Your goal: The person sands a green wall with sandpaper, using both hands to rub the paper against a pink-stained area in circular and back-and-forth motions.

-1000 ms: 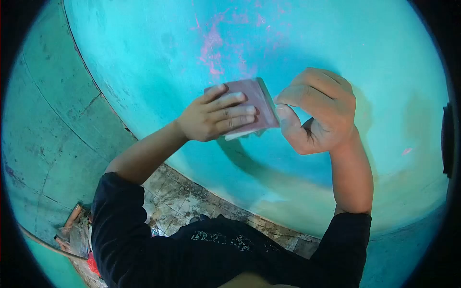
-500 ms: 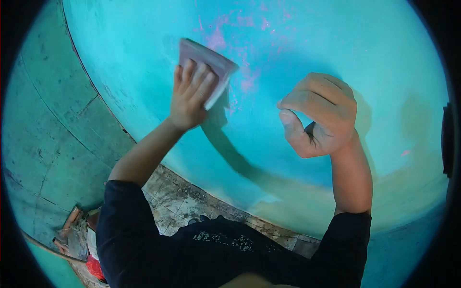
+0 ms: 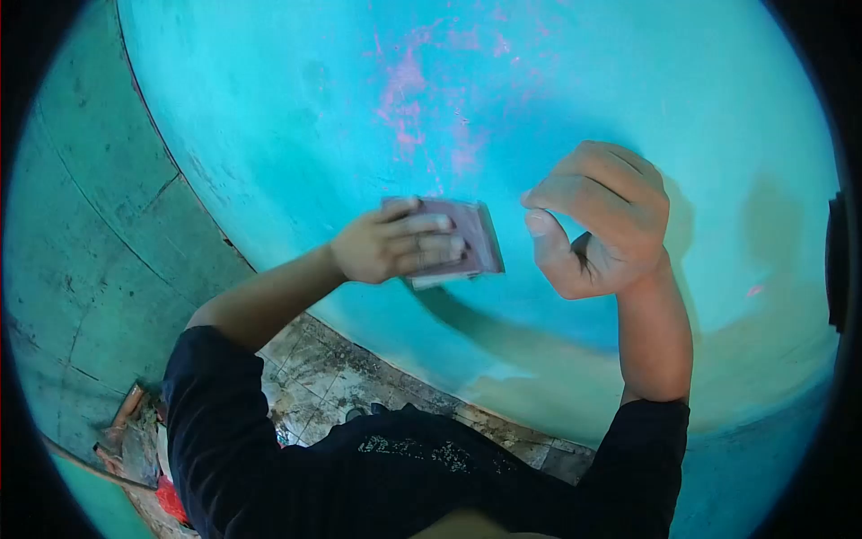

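Note:
My left hand (image 3: 391, 242) lies over a folded purplish-brown sheet (image 3: 480, 235) that looks like sandpaper, its fingers pressing the sheet against the turquoise wall (image 3: 296, 135). A pale underside shows along the sheet's lower edge. Above it, pink patches (image 3: 404, 85) show through the wall's paint. Further right, my right hand (image 3: 611, 216) is curled in front of the wall. Thumb and forefinger tips come close together, with blue wall visible through the loop between them and nothing seen in the hand.
To the left stands a darker green panelled wall (image 3: 90, 207). Stained floor tiles (image 3: 314, 386) run along the foot of the turquoise wall. At lower left lie a red item (image 3: 171, 499), a brown piece (image 3: 130, 404) and a thin hose-like line (image 3: 90, 467).
My left hand has swept the sheet down and to the right along the wall, turning so the fingers point right. My right hand has hardly moved.

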`<state>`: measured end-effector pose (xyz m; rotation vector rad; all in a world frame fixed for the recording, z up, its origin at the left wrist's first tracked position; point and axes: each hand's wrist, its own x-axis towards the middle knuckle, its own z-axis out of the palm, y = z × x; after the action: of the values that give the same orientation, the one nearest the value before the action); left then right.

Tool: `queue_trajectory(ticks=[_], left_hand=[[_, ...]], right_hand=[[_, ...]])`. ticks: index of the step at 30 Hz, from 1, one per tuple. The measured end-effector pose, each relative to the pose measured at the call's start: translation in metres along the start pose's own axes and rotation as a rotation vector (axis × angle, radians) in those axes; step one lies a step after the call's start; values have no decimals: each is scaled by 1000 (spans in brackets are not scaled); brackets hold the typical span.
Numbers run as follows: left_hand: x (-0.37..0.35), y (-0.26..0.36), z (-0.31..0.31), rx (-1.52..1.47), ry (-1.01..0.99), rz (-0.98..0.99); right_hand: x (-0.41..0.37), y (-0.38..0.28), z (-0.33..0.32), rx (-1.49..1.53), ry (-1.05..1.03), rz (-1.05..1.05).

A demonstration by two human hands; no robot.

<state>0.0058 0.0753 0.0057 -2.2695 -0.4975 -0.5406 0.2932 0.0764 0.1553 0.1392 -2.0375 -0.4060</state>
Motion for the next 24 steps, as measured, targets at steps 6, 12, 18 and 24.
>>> queue_trajectory(ticks=[6, 12, 18, 24], left_hand=[[-3, -30, 6, 149, 338, -456], [-11, -18, -6, 16, 81, -177], [-9, -10, -13, 105, 78, -254], [5, -40, -19, 158, 337, -334]], right_hand=[[0, 0, -5, 12, -60, -1], [1, 1, -3, 12, -41, -20], [1, -2, -1, -1, -49, -20], [0, -2, -2, -2, -32, -13]])
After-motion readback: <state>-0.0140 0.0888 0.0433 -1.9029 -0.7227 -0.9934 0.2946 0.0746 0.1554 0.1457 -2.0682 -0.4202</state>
